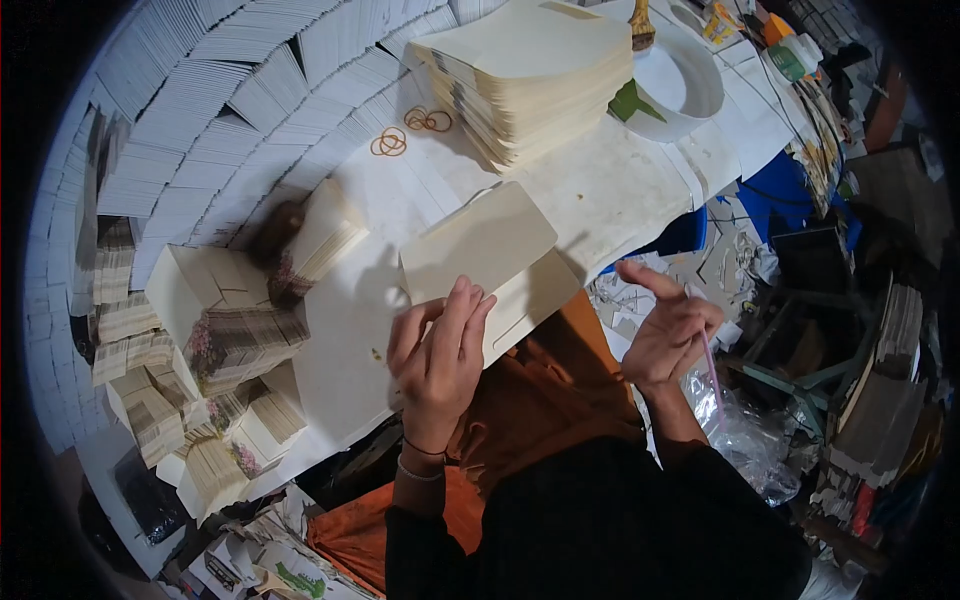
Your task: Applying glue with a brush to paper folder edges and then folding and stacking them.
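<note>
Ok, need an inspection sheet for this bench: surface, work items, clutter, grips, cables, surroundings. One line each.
Surface: white table, stained, a few small specks.
Work items: overlapping cream sheets, rounded corners; tall stack of cream sheets behind; white round tub with a brush at its rim.
Clutter: loose rubber bands; books with flowered covers at left.
Grips: left grip at the cream sheets' near edge, thumb hidden; right grip holds a thin pinkish stick, off the table.
Cables: thin dark line, probably a cable, upper right.
Surroundings: piled white paper blocks at left; clear plastic and scraps at right.
</note>
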{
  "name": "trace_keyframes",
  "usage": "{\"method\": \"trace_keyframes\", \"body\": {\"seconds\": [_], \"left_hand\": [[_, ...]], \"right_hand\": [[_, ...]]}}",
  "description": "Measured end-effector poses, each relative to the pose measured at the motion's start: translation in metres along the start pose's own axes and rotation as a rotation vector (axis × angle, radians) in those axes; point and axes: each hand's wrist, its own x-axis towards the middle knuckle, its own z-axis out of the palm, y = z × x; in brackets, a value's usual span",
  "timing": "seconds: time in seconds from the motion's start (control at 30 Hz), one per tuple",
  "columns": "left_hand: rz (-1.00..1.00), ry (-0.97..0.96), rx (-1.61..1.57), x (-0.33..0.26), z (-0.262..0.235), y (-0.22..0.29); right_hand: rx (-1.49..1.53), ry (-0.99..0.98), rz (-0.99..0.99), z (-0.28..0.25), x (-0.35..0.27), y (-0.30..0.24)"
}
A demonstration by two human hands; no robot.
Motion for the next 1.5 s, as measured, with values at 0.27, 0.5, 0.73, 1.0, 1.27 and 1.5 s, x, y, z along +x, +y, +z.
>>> {"method": "trace_keyframes", "body": {"seconds": [0.27, 0.5, 0.73, 1.0, 1.27, 1.5], "left_hand": [[0.35, 0.057, -0.237, 0.041, -0.055, 0.008], [0.524, -0.044, -0.137, 0.044, -0.075, 0.02], [0.401, 0.384, 0.139, 0.037, -0.058, 0.034], [0.37, -0.119, 0.096, 0.037, -0.096, 0.035], [0.348, -0.182, -0.158, 0.028, -0.13, 0.021], [0.195, -0.061, -0.594, 0.004, -0.115, -0.003]], "right_hand": [[-0.027, -0.23, -0.187, 0.053, 0.038, -0.042], [0.134, -0.255, -0.174, 0.059, 0.033, -0.046], [-0.014, -0.439, -0.178, 0.054, 0.05, -0.063], [0.082, -0.553, -0.33, 0.048, 0.054, -0.053], [-0.066, -0.682, -0.28, 0.019, 0.073, -0.035], [0.23, -0.608, 0.021, 0.021, 0.067, -0.035]]}}
